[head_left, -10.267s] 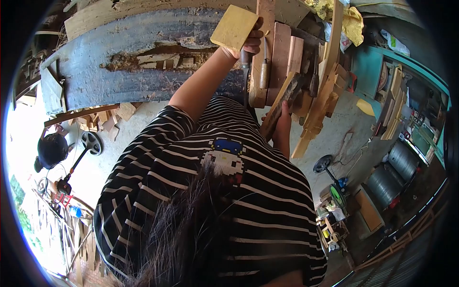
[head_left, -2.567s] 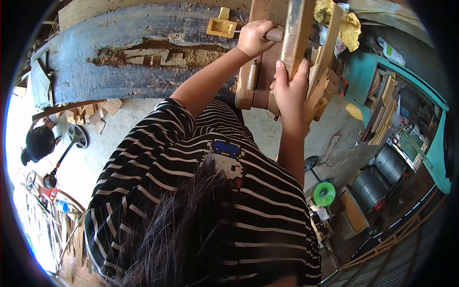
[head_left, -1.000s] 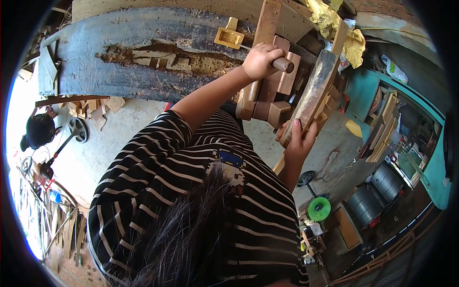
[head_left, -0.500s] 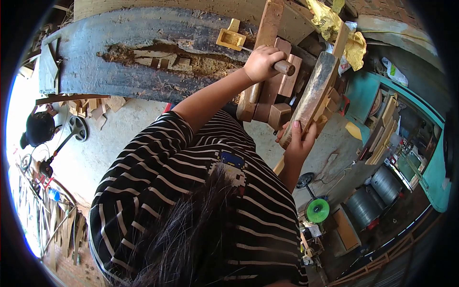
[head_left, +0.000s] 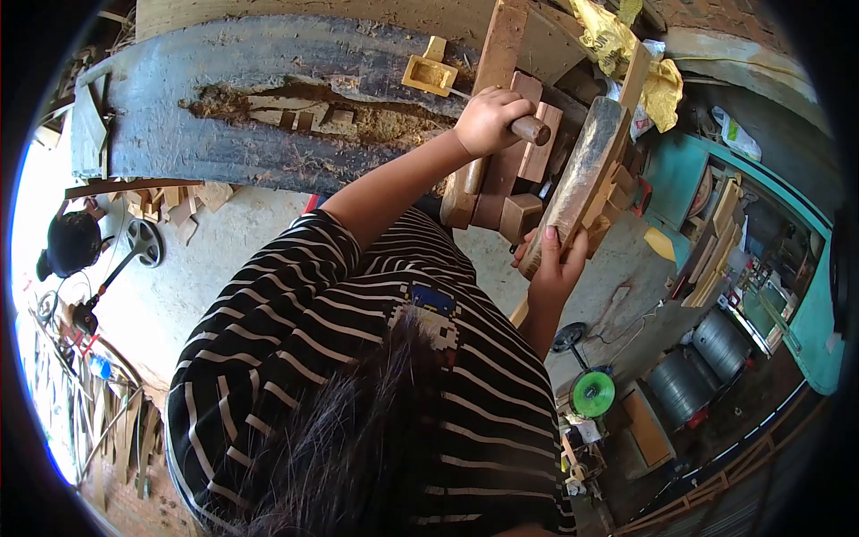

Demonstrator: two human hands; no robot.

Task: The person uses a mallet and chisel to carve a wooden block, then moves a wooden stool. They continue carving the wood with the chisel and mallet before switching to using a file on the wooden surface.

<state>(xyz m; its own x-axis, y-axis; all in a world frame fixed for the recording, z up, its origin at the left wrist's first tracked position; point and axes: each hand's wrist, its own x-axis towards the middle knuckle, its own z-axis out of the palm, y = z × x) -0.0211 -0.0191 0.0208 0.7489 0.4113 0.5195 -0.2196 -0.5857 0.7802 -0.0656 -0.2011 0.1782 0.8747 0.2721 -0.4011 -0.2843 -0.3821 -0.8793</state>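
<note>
My left hand (head_left: 488, 121) is closed around the brown wooden handle of a chisel (head_left: 531, 131), whose thin metal shaft points left. The shaft's tip meets or lies close to a small yellow wooden piece with a hollowed tray shape (head_left: 429, 75), resting on the dark log. Lower right, my right hand (head_left: 557, 259) grips the near end of a thick, worn wooden club (head_left: 582, 166), dark at its far end. The club is held slanted, to the right of the chisel and apart from it.
The long dark log (head_left: 268, 58) has a rotted hollow along it. Wooden blocks (head_left: 540, 143) and a beam (head_left: 501, 54) stand beside my left hand. Yellow sacking (head_left: 662, 94) lies behind. Metal drums (head_left: 684, 385), a green fan (head_left: 594, 394) and wood scraps (head_left: 174, 201) are around.
Both hands, the chisel and the club hold nearly the same positions. The whole view has shifted very slightly.
</note>
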